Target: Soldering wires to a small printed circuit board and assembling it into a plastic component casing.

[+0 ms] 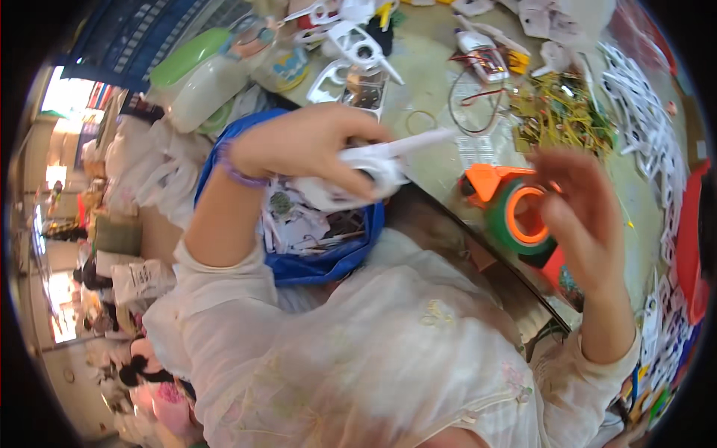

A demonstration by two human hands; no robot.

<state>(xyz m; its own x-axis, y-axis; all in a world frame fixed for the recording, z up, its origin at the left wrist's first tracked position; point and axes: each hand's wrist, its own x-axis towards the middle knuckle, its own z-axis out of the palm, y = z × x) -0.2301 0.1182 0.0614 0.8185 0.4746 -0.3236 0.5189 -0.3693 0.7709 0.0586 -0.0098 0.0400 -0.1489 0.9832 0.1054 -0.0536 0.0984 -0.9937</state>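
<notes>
My left hand (314, 145) is closed on a white plastic part (381, 168) with a round opening and a long pointed arm. It is held over a blue bag (328, 267) filled with white pieces and scraps. On the right, my right hand (586, 216) is raised beside an orange tape dispenser (482, 181) carrying a roll of green tape (502, 224) on an orange hub. Its fingers are somewhat blurred, with the thumb apart from them; nothing shows between them. Whether the hand touches the tape cannot be made out.
Similar white parts (358, 48) lie at the back of the table (426, 75). A tangle of yellow-green wired pieces (560, 112) sits beyond the tape, near a device with wires (485, 60). White parts (650, 119) are heaped along the right. A green-lidded container (198, 78) stands back left.
</notes>
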